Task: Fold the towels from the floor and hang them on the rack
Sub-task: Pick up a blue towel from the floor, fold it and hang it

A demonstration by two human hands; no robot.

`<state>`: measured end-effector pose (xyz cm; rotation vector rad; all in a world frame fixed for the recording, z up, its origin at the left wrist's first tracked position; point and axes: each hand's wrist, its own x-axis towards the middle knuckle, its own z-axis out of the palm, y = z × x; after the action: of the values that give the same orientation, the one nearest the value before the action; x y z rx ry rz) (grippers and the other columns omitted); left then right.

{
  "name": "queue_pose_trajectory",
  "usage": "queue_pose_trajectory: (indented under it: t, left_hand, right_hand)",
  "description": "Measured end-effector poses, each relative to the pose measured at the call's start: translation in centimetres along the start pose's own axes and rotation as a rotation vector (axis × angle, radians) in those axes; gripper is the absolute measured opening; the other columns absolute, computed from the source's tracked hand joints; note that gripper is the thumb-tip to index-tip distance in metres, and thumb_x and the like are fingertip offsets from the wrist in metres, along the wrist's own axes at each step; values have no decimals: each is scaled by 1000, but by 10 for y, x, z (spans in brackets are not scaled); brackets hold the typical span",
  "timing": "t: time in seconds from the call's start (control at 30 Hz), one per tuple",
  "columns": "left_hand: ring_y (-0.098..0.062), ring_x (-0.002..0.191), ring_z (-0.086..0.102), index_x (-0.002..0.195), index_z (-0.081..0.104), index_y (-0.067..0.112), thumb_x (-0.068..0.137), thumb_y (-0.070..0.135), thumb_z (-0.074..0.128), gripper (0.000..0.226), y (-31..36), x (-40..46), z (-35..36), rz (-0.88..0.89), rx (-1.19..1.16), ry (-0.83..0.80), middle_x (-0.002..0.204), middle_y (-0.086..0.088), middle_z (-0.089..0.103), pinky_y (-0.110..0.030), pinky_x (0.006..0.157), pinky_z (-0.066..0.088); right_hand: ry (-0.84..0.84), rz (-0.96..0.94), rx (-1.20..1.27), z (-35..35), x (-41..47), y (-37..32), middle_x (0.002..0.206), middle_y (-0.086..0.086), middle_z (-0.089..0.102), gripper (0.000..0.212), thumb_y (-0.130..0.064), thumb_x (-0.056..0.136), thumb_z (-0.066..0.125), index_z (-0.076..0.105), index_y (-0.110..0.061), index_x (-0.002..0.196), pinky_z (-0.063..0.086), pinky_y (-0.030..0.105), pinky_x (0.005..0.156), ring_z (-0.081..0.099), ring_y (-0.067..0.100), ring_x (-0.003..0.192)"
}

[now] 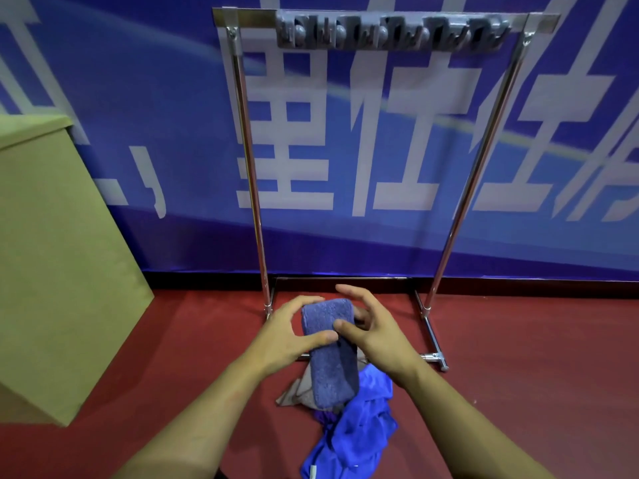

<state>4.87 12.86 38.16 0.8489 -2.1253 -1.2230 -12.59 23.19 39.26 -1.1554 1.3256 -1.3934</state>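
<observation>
A folded grey-blue towel (332, 361) hangs lengthwise between my hands, above the floor in front of the rack. My left hand (294, 335) grips its upper left edge, thumb on the front and fingers curled over the top. My right hand (371, 328) holds the upper right edge, thumb pressing the front face and fingers behind. Below it on the red floor lie a crumpled bright blue towel (356, 433) and a beige towel (299, 392), partly hidden by the held one. The chrome rack (247, 143) stands against the wall, its top bar (249, 17) at the frame's top.
A grey strip of hooks (390, 31) is mounted on the rack's top bar. The rack's base rails (432, 335) run along the floor on both sides of the towels. A large cardboard box (52, 257) stands at the left. A blue banner wall (380, 236) is behind.
</observation>
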Motion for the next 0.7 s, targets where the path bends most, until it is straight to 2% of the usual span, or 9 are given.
queue_pose_trajectory:
  t: [0.07, 0.13, 0.2, 0.3, 0.4, 0.47, 0.57, 0.63, 0.7]
  left_hand:
    - [-6, 110, 67, 120, 65, 28, 67, 51, 88, 62, 2, 0, 3, -26, -74, -17, 115, 10, 73, -31, 96, 52]
    - [-2, 98, 68, 112, 68, 26, 70, 35, 91, 49, 7, 0, 4, -43, -150, 5, 105, 11, 76, -22, 86, 53]
    - [1, 90, 68, 105, 70, 23, 69, 34, 90, 43, 11, 0, 5, -61, -231, 26, 96, 15, 77, -18, 80, 52]
    - [0, 89, 68, 102, 72, 23, 71, 40, 84, 37, 13, 0, 8, -95, -273, 48, 95, 16, 77, -25, 83, 54]
    - [-6, 95, 69, 106, 72, 24, 72, 46, 80, 41, 11, 1, 11, -124, -298, 79, 101, 11, 78, -35, 90, 55]
    - [-11, 99, 71, 109, 71, 21, 82, 35, 80, 32, 11, 1, 14, -142, -333, 95, 106, 5, 78, -40, 94, 56]
    - [-21, 102, 72, 113, 69, 13, 92, 21, 71, 22, 12, 1, 18, -208, -452, 131, 108, -5, 78, -46, 96, 56]
    - [-23, 102, 72, 114, 68, 13, 94, 25, 69, 24, 13, 2, 22, -218, -467, 154, 108, -7, 77, -46, 95, 56]
    - [-21, 100, 72, 112, 69, 15, 95, 32, 67, 24, 13, 5, 27, -211, -409, 189, 106, -5, 77, -42, 92, 56]
  right_hand:
    - [-28, -4, 105, 1, -2, -7, 119, 22, 70, 59, 9, 93, 61, 46, -20, 141, 55, 46, 97, 68, 28, 108]
    - [-37, -8, 169, 2, -2, -11, 119, 24, 70, 61, 11, 91, 63, 46, -19, 141, 55, 45, 96, 69, 29, 107]
    - [27, -20, 185, 3, -1, -14, 113, 24, 72, 60, 9, 87, 69, 51, -18, 137, 57, 43, 91, 70, 31, 105]
    - [154, -42, 191, 3, 3, -15, 102, 22, 75, 57, 7, 80, 76, 57, -13, 130, 58, 35, 83, 72, 25, 92]
    - [239, -70, 149, 4, 7, -10, 93, 13, 73, 53, 3, 77, 81, 60, -10, 125, 56, 29, 78, 69, 18, 83]
    - [318, -87, 52, 4, 9, -3, 94, 5, 70, 49, -5, 77, 83, 63, -13, 120, 55, 24, 78, 67, 13, 85]
    - [277, -40, -23, 9, 8, 2, 110, -1, 72, 32, -24, 88, 74, 66, -15, 118, 54, 23, 83, 68, 9, 100]
    - [221, 5, -65, 15, 8, 4, 103, -2, 75, 20, -28, 96, 64, 69, -14, 109, 53, 22, 81, 67, 3, 92]
    - [267, 10, -201, 18, 8, 6, 88, -4, 73, 17, -33, 100, 60, 69, -18, 97, 53, 30, 76, 62, 2, 77]
